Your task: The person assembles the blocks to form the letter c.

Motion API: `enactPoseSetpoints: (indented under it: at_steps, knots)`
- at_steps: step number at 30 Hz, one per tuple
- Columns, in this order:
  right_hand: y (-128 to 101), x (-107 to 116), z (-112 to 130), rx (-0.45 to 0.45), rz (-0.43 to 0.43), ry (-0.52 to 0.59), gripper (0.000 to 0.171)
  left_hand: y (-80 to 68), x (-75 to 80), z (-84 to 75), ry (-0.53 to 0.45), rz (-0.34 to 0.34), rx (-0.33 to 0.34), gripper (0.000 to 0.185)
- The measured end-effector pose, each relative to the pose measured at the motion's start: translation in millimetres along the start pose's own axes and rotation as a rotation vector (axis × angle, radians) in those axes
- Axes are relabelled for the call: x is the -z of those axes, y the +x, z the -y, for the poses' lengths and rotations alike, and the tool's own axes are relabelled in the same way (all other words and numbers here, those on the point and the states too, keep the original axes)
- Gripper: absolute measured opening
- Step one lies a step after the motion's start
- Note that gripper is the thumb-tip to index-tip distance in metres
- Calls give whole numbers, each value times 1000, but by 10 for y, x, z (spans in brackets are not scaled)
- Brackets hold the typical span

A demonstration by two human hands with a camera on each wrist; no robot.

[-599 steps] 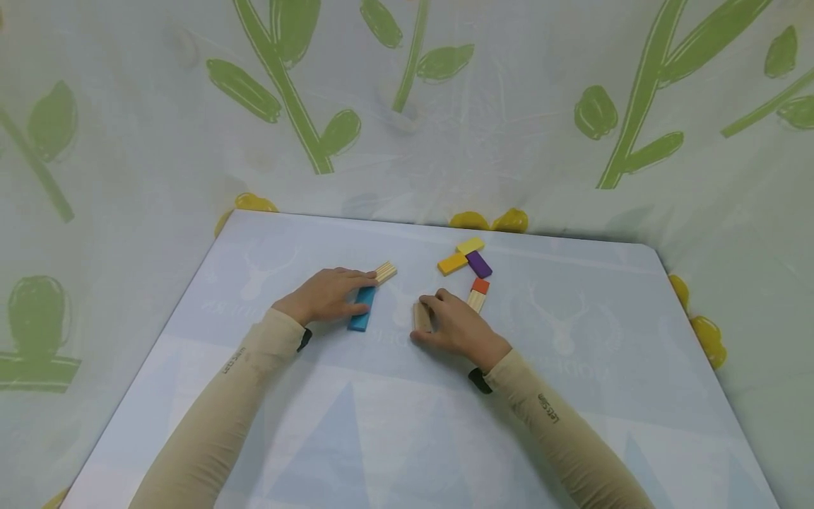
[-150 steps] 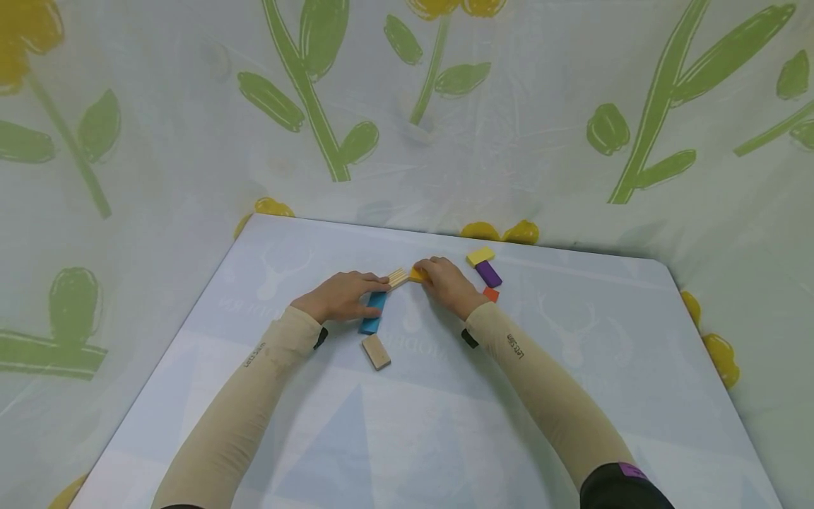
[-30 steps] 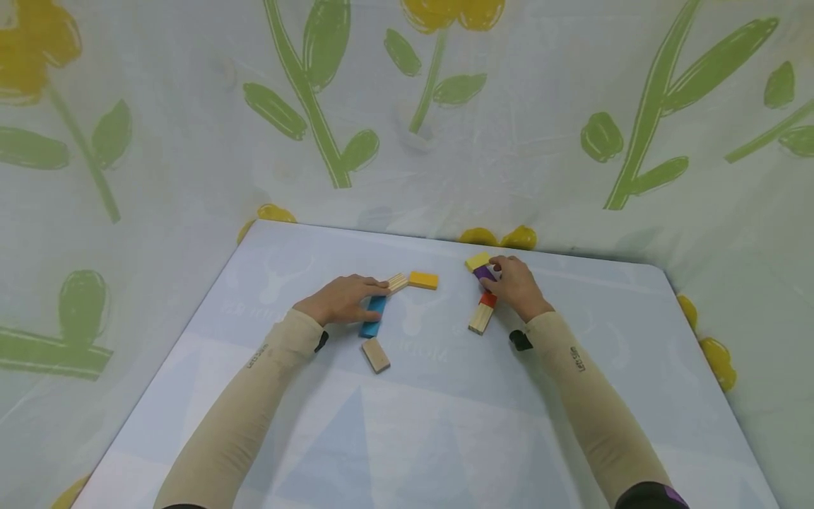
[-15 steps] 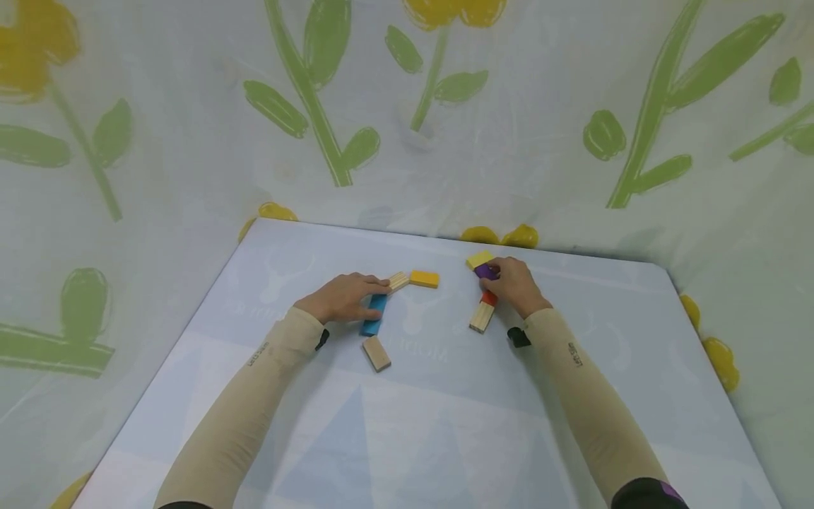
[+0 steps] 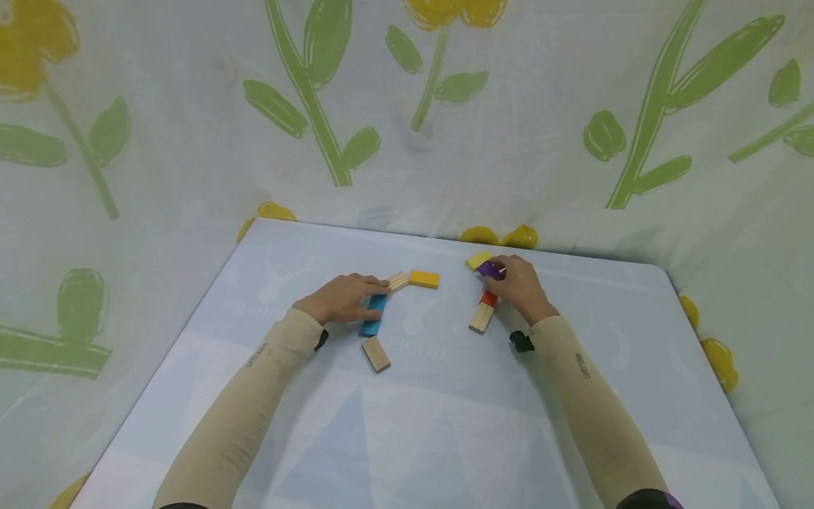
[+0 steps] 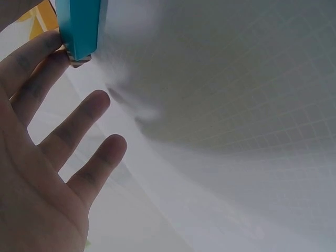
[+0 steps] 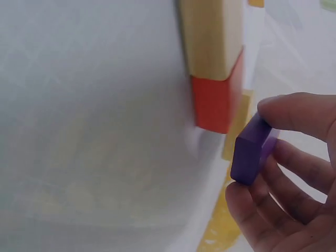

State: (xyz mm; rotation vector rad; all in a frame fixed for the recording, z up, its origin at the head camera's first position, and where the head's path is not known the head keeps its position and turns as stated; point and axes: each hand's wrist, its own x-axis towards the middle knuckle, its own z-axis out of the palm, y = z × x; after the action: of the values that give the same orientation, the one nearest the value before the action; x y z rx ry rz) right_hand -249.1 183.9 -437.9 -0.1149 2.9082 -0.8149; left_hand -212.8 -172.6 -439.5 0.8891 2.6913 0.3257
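Observation:
My right hand (image 5: 520,286) pinches a purple wooden block (image 5: 490,271) between thumb and fingers. In the right wrist view the purple block (image 7: 252,149) is tilted, apart from the red block (image 7: 212,105). That red block adjoins a plain wood block (image 5: 481,318). Just behind lies a pale yellow block (image 5: 478,261). My left hand (image 5: 343,298) has its thumb on a blue block (image 5: 372,318) and its forefinger at a striped wood block (image 5: 398,281); its fingers look spread in the left wrist view. An orange-yellow block (image 5: 423,279) touches the striped one's far end.
A plain wood block (image 5: 376,354) lies at the near end of the blue block. The white patterned tabletop (image 5: 432,438) ends at a back edge, against a sheet with printed plants (image 5: 521,162).
Over the earlier seconds the orange-yellow block was set beside the striped block, and my right hand moved over to the purple block. The purple block is now tilted up. My left hand stays put.

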Motion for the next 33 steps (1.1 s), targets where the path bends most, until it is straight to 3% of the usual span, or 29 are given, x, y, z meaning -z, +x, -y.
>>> enactPoseSetpoints:
  at_steps: [24, 33]
  knots:
    - [-475, 165, 355, 348, -247, 96, 45, 14, -24, 22, 6, -4, 0, 58]
    - [-671, 71, 527, 456, -214, 93, 45, 11, -31, 31, -8, -14, -15, 58]
